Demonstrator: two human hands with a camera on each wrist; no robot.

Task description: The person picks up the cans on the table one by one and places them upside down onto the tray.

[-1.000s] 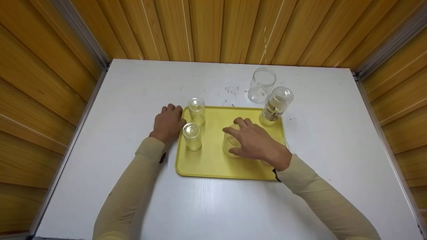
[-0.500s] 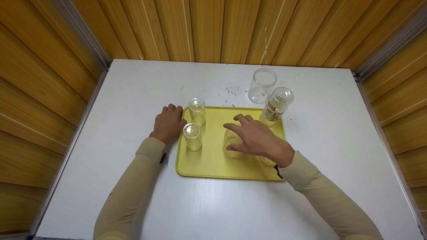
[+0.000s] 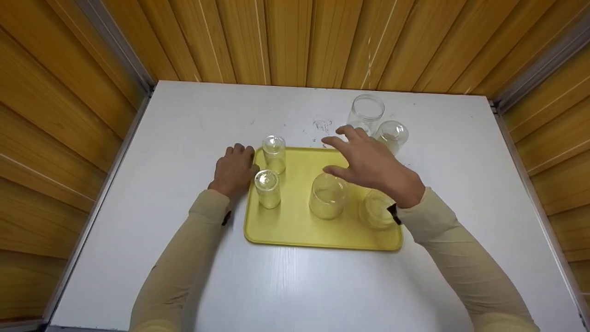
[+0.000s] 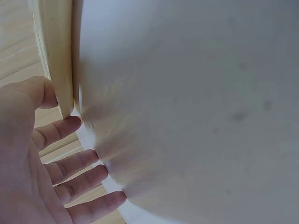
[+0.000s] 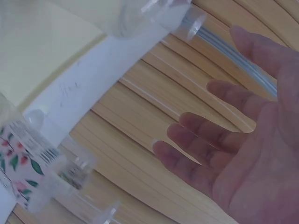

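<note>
My left hand (image 3: 234,169) is at the left side of a yellow tray (image 3: 299,230), its thumb touching the rim. In the left wrist view its fairly straight fingertips (image 4: 100,172) rest on the white tabletop (image 4: 187,112). My right hand (image 3: 368,159) hovers over the tray's far right part, fingers spread, holding nothing. Just nearer than its thumb stands a wide clear jar (image 3: 328,196). Under the right wrist is another clear jar (image 3: 375,210). Beyond the hand, a clear bottle (image 3: 392,133) is partly hidden; its flowered label (image 5: 25,163) shows in the right wrist view.
Two narrow clear bottles (image 3: 274,154) (image 3: 267,189) stand bottom up at the tray's left. Behind the tray's far right corner is a clear open-topped jar (image 3: 367,108). Yellow wood-patterned walls (image 3: 286,41) border the table's back and sides.
My right hand has come off the wide jar in the middle of the tray and moved up, away and to the right. My left hand keeps its place.
</note>
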